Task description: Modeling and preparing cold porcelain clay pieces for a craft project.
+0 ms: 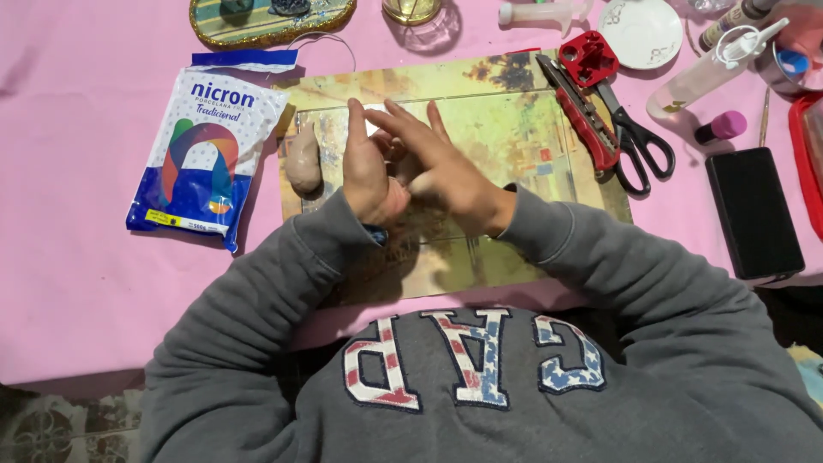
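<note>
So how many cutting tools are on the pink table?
2. A red utility knife lies along the board's right edge, and black-handled scissors lie just to its right, touching it. More could be hidden beyond the picture's edges.

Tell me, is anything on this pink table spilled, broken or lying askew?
Nothing looks spilled or broken. The red utility knife lies partly across the black scissors, and the blue-and-white bag sits slightly tilted. The hands press together over the mat.
</note>
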